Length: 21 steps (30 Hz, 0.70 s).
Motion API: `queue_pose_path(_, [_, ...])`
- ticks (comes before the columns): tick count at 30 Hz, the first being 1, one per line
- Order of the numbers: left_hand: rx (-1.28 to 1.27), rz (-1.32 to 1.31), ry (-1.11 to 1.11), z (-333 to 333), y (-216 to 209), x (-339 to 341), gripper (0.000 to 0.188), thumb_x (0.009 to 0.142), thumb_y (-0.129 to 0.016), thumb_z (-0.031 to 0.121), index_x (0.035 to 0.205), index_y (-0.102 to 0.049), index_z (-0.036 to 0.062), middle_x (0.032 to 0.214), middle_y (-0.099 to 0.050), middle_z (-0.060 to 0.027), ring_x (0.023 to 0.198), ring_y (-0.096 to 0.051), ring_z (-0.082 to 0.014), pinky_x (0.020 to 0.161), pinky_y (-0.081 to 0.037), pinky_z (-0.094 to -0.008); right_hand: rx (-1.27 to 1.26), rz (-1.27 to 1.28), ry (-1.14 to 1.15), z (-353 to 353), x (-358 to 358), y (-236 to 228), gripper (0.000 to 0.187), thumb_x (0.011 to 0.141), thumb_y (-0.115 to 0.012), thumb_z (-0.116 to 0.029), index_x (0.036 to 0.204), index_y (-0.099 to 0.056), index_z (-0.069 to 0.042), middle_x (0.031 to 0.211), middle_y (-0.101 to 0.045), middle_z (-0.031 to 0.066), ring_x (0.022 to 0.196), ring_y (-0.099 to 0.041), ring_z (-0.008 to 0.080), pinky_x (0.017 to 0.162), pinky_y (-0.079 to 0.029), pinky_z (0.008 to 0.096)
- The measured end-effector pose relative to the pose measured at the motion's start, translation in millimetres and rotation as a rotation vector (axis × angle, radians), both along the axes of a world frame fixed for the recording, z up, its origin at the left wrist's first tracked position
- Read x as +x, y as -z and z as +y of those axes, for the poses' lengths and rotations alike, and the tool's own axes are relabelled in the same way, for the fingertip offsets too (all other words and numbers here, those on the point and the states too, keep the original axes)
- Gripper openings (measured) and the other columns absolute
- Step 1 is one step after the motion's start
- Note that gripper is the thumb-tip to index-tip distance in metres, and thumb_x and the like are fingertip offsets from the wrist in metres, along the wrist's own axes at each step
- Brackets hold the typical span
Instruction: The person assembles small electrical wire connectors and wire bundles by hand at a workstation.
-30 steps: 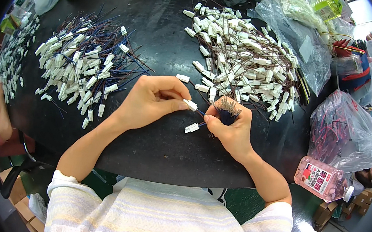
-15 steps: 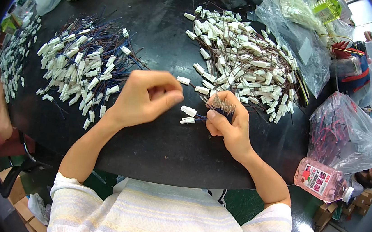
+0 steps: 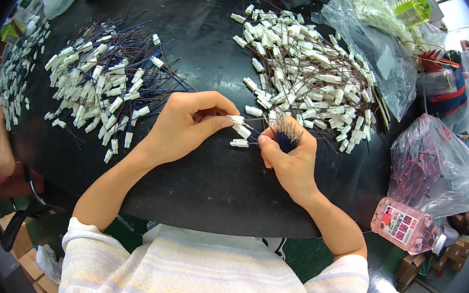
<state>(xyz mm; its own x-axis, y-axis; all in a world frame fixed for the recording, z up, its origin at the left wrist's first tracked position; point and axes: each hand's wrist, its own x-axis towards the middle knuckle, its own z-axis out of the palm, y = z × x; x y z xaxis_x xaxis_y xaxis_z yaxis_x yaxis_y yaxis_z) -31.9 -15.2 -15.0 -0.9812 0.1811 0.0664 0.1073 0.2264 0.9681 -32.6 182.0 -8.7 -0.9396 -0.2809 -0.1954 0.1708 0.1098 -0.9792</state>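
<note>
Between the thumb and forefinger of my left hand point(image 3: 183, 121) is a white plastic connector point(image 3: 236, 120), its wire reaching toward my right hand point(image 3: 294, 167). That hand is closed on a bundle of dark blue wires point(image 3: 286, 143), their metal-tipped ends fanned out above the fingers. Two more white connectors on blue wires stick out from its left side; the lower connector point(image 3: 239, 143) is apart from my left fingertips. Left of my hands lies a heap of white connectors with blue and brown wires point(image 3: 96, 72). Beyond my right hand spreads a larger pile of white connectors with brown wires point(image 3: 311, 69).
All this rests on a black table point(image 3: 200, 200) with a curved near edge. Along its right side are a clear bag of red wires point(image 3: 415, 165) and a pink bottle point(image 3: 403, 226). Plastic bags point(image 3: 371, 41) lie at the far right. A co-worker's arm point(image 3: 3, 139) is at far left.
My left hand has moved slightly right, and a white connector now shows in its fingertips. The loose connector that lay just beyond that hand is gone from its spot.
</note>
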Motion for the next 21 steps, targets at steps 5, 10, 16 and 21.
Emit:
queue_pose_path(5, [-0.032, -0.069, 0.083, -2, -3, 0, 0.012, 0.077, -0.060, -0.003, 0.089, -0.062, -0.0030, 0.080, -0.062, -0.0046, 0.070, -0.056, -0.0052, 0.062, -0.044, -0.0180, 0.004, 0.064, -0.044, 3, -1, 2, 0.007, 0.077, -0.059, -0.002, 0.073, -0.053, 0.000, 0.057, -0.051, 0.0003, 0.047, -0.044, 0.0042, 0.043, -0.035, 0.0191])
queue_pose_path(10, [-0.075, 0.045, 0.122, 5, -3, 3, 0.011, 0.074, -0.062, -0.004, 0.085, -0.063, -0.0025, 0.076, -0.062, -0.0058, 0.066, -0.057, -0.0069, 0.058, -0.044, -0.0195, 0.057, 0.099, -0.088, 3, -1, 2, 0.005, 0.072, -0.060, -0.002, 0.074, -0.057, 0.001, 0.065, -0.055, 0.0008, 0.061, -0.049, 0.0056, 0.056, -0.040, 0.0217])
queue_pose_path(16, [-0.126, 0.116, 0.171, 4, -6, -2, 0.014, 0.071, -0.065, -0.003, 0.085, -0.063, -0.0011, 0.075, -0.062, -0.0051, 0.054, -0.047, -0.0064, 0.050, -0.037, -0.0192, 0.071, 0.212, -0.138, 5, -3, 6, 0.003, 0.075, -0.059, -0.001, 0.076, -0.058, 0.000, 0.062, -0.052, -0.0005, 0.053, -0.046, 0.0027, 0.047, -0.036, 0.0185])
queue_pose_path(21, [-0.196, 0.269, 0.002, 10, 4, -20, 0.019, 0.072, -0.063, 0.001, 0.091, -0.062, 0.0020, 0.085, -0.059, -0.0047, 0.058, -0.047, -0.0101, 0.050, -0.037, -0.0220, -0.025, -0.025, -0.179, 3, -6, -6, 0.007, 0.076, -0.056, -0.002, 0.081, -0.052, 0.001, 0.057, -0.050, 0.0012, 0.049, -0.046, 0.0055, 0.047, -0.036, 0.0213])
